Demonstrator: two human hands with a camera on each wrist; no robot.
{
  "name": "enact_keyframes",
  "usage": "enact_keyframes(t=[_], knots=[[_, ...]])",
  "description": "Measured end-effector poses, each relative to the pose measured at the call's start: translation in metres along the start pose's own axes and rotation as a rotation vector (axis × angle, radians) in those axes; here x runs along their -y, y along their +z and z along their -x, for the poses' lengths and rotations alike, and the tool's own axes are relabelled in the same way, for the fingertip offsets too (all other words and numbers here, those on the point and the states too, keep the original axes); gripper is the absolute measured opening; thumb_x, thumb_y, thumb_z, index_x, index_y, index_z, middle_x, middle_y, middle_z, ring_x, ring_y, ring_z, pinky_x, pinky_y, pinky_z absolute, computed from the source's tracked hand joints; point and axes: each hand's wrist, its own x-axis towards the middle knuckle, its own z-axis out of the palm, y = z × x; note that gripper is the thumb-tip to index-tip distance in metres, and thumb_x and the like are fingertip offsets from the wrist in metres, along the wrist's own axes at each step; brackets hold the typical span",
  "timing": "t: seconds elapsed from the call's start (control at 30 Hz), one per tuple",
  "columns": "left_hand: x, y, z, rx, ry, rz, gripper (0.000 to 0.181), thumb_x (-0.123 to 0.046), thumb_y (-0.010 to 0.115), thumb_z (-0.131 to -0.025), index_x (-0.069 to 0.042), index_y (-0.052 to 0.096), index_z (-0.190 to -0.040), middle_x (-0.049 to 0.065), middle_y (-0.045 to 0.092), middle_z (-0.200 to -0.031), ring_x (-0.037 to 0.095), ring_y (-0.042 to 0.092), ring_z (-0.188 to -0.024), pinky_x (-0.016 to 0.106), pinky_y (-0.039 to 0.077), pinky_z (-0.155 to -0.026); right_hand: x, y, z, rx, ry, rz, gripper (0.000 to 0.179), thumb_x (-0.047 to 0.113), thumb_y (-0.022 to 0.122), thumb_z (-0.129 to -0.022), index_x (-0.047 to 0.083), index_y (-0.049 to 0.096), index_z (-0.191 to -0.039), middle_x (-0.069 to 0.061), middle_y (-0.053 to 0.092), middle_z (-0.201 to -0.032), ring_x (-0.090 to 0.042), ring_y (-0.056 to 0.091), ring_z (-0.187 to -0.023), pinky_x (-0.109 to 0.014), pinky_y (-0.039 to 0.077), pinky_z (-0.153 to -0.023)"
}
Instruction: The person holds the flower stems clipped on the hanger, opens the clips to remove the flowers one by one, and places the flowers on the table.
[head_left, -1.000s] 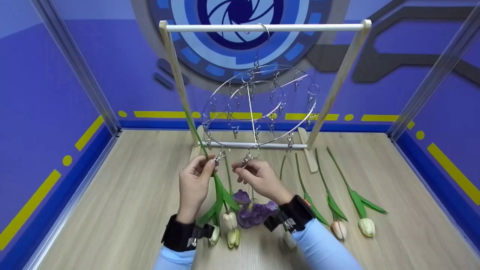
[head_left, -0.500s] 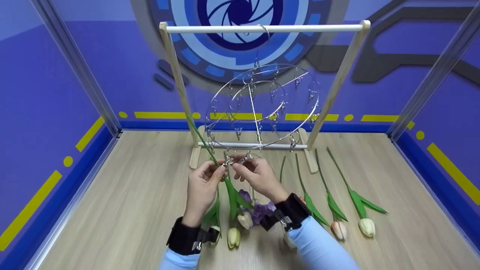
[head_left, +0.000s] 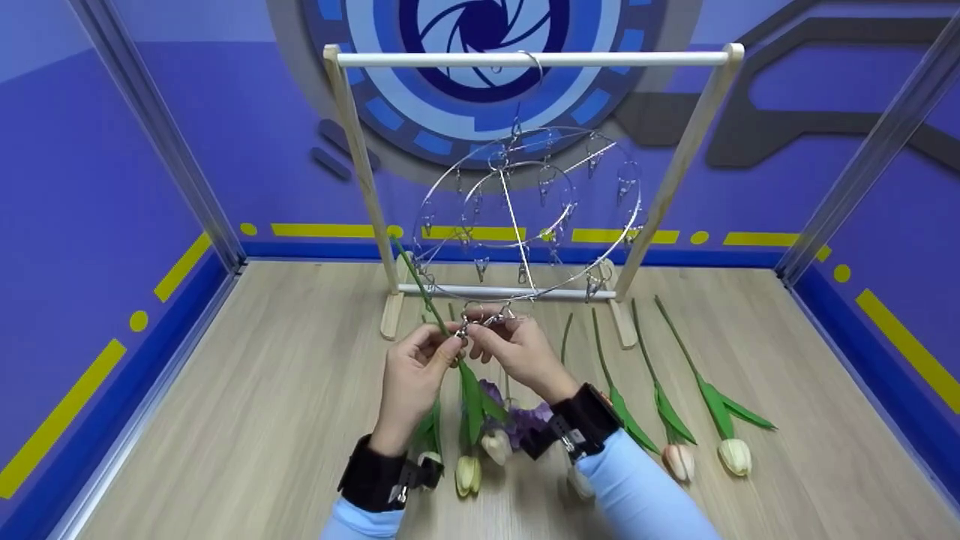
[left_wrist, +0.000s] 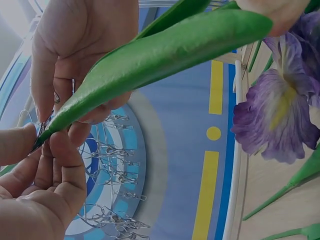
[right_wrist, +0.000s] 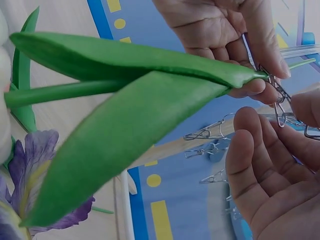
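Head down in my left hand [head_left: 420,367] hangs a pale tulip [head_left: 495,446], its green stem pinched between thumb and fingers just above the leaves. A small metal clip [right_wrist: 278,95] sits at the stem there, right at the left fingertips. My right hand [head_left: 521,352] is close beside, thumb and fingers on a second metal clip [head_left: 495,319]. Both clips are at the front of the round wire clip hanger [head_left: 517,217]. Broad green leaves [left_wrist: 160,65] cross in front of both hands in the left wrist view.
The hanger hooks over a wooden rack's [head_left: 420,58] top bar. Several tulips lie on the table, including a white one [head_left: 735,456], a peach one [head_left: 679,461] and a yellow one [head_left: 468,476]. A purple flower [left_wrist: 275,115] is beneath the hands. Blue walls [head_left: 150,165] enclose the table.
My left hand has moved right with the tulip and a clip, up close to the right hand. The hanger has turned slightly rightward. The right hand has barely moved.
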Motion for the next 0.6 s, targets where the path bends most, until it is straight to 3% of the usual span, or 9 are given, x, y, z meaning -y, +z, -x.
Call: enact_keyframes(t=[0.27, 0.6], knots=[[-0.0018, 0.0012, 0.0018, 0.035, -0.012, 0.002, 0.022, -0.001, 0.066, -0.099, 0.012, 0.066, -0.117, 0.021, 0.068, -0.098, 0.01, 0.065, -0.082, 0.025, 0.055, -0.074, -0.0002, -0.0029, 0.0014, 0.017, -0.011, 0.001, 0.027, 0.002, 0.057, -0.102, -0.016, 0.06, -0.123, -0.021, 0.072, -0.094, -0.012, 0.064, -0.071, -0.024, 0.053, -0.067], [-0.0007, 0.0011, 0.0024, 0.08, -0.06, -0.02, 0.031, 0.001, 0.069, -0.096, 0.012, 0.063, -0.124, 0.024, 0.068, -0.112, 0.02, 0.065, -0.093, 0.023, 0.055, -0.08, -0.0024, -0.0059, 0.0017, 0.004, -0.008, 0.06, 0.026, 0.006, 0.059, -0.103, -0.013, 0.063, -0.12, -0.018, 0.071, -0.091, -0.014, 0.063, -0.07, -0.026, 0.054, -0.067]])
